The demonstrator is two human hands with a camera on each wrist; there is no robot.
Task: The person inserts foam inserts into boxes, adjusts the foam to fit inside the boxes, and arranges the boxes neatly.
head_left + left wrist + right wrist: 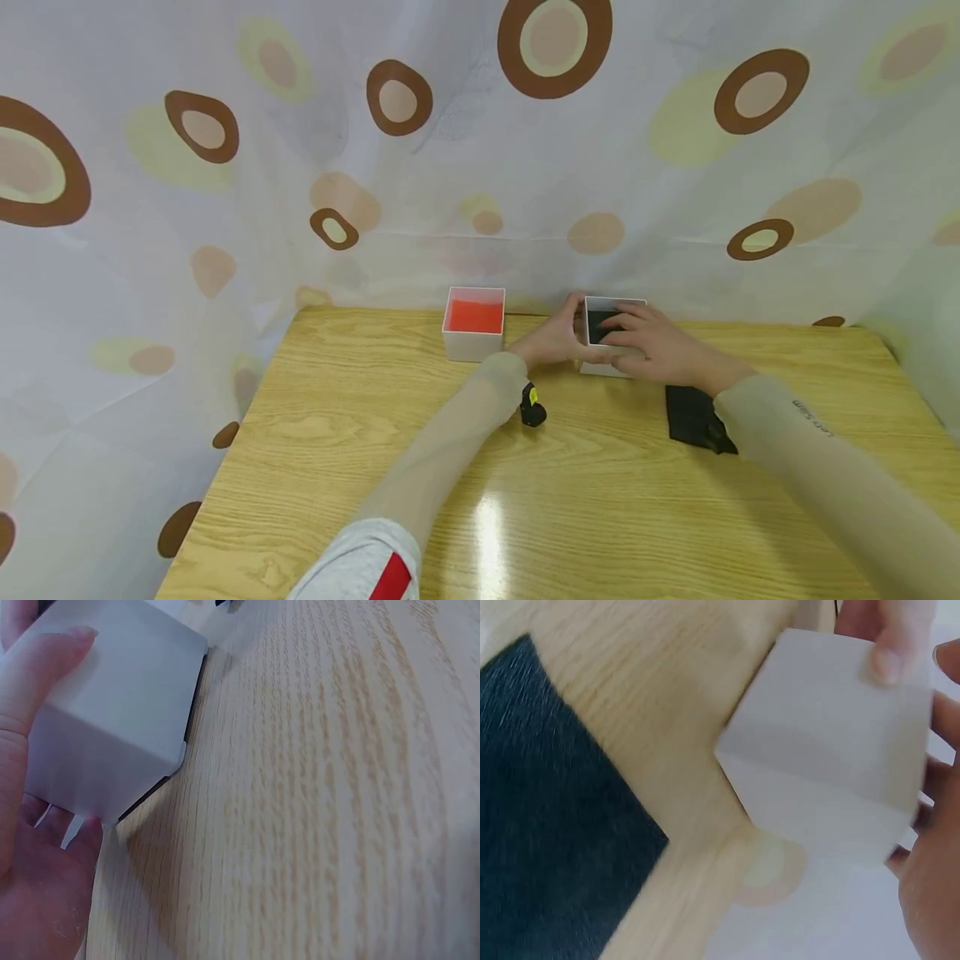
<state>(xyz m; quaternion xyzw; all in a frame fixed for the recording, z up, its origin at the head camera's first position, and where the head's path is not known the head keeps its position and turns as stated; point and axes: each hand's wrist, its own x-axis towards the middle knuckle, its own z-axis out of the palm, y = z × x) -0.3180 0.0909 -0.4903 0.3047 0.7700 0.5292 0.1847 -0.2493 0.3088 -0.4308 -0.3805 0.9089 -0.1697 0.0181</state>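
Note:
A square white box (609,371) with black material (594,327) inside stands at the back of the table. My left hand (557,337) grips its left side, the thumb lying across the front wall (120,682) and the other fingers round the far side. From the right, my right hand (656,346) reaches over the rim, its fingers spread and dipping into the box onto the black material. Close to the box in the right wrist view lies a flat black felt-like cloth (547,810); the right forearm partly covers it in the head view.
A second white box (472,347) with red material (476,317) in it stands to the left. Behind the wooden table (360,417) hangs a patterned curtain (465,150), close behind both boxes. A small black device (532,408) sits at the left wrist.

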